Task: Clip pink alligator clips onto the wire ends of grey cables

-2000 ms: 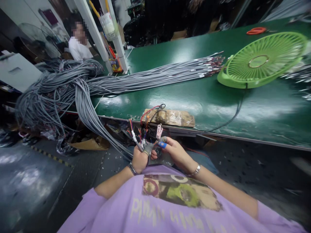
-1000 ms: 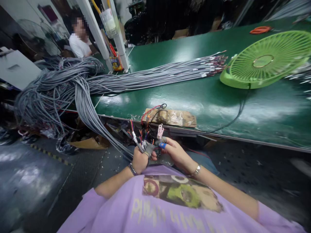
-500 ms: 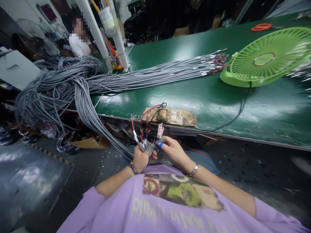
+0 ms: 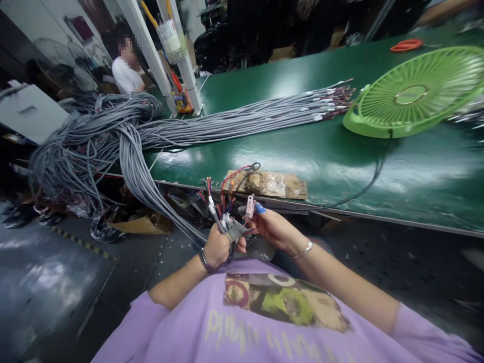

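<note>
My left hand [image 4: 218, 247] is closed around several grey cables, with a grey cover on a finger or the thumb. White sleeves and fanned-out coloured wires [image 4: 225, 204] stick up from the fist. My right hand [image 4: 274, 227] is closed beside it, fingers curled at thin reddish wire ends [image 4: 251, 229] that reach across from the left fist. A blue band [image 4: 259, 207] wraps one of its digits. Just by these fingers stands a pink slotted piece [image 4: 250, 206]; whether they touch it I cannot tell.
A worn wooden block [image 4: 278, 185] with red and black leads lies at the edge of the green table [image 4: 325, 161]. Long grey cables [image 4: 227, 121] stretch across it towards a green fan [image 4: 412, 96]. A tangled cable heap [image 4: 79, 136] hangs at left. A person [image 4: 128, 70] sits beyond.
My right hand has shifted slightly right and turned, its fingers now at the reddish wire ends. My left hand keeps its hold on the cables. The view has shifted a little.
</note>
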### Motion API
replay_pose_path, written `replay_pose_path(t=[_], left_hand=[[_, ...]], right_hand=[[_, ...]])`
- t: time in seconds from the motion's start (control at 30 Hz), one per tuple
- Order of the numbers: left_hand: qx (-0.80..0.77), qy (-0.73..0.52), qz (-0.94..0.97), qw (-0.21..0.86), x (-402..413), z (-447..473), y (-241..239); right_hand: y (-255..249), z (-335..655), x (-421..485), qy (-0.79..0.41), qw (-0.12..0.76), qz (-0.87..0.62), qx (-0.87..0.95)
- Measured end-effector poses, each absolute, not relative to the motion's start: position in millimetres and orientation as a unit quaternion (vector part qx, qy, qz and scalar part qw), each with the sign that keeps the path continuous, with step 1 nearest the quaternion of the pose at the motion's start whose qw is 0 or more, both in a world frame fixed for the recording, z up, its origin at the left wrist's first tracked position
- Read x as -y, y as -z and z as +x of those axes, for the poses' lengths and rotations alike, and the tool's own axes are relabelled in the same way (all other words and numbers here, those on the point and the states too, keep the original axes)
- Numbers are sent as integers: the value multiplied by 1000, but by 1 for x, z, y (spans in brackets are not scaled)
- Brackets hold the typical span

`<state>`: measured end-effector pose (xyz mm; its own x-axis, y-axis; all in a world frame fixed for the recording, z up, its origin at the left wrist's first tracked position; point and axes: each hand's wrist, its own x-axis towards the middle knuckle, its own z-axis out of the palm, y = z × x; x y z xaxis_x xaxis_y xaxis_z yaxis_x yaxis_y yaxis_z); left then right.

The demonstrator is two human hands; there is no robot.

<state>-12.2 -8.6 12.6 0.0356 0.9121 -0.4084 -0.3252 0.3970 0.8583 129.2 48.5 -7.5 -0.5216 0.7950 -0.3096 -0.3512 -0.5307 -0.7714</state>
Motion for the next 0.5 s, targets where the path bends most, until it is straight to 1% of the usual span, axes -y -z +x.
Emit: replay_pose_path(t=[0.13, 0.2, 0.27, 0.4, 0.5], left_hand=[[-499, -460, 295, 673, 0, -13, -14], [-500, -458, 292, 675, -4, -12, -15], [-501, -451, 291, 679, -7, -11, -15], [-499, -434, 300, 688, -11, -9, -14], [-499, -422, 307, 692, -12, -8, -12]], right_hand=[[12, 126, -52, -697, 436, -394, 411], [14, 123, -53, -659, 461, -415, 426], [16, 120, -52, -674, 460, -399, 418], [20, 113, -53, -764, 435, -315, 357], [21, 111, -55, -805, 424, -269, 316]])
